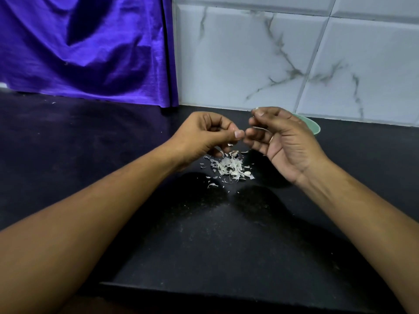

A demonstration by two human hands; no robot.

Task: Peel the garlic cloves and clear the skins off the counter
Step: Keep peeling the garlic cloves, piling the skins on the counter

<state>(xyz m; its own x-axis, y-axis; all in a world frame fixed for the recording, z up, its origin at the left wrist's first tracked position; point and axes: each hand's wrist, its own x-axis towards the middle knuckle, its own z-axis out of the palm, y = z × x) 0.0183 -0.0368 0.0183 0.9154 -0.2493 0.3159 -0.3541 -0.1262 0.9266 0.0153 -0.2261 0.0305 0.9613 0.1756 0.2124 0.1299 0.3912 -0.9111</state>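
Open counter (204, 234) front and left; skins pile (229, 167) mid-counter, green bowl (314, 124) against tiled wall (272, 64), purple cloth (90, 53) back-left.

Shiny purple cloth (86, 48) at upper left, creased, hanging in deep folds, hem low. Beside it on the right, white tiles (249, 60) with grey marble veining and pale grout lines. At the foot of the tiles, a green bowl (313, 124), mostly hidden.

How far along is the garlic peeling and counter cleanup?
Done: much peeling, judging by the skin pile on the counter. In hand: left hand pinches what looks like a clove; right hand pinches a skin scrap. Left: clearing the skins; all lie uncollected.
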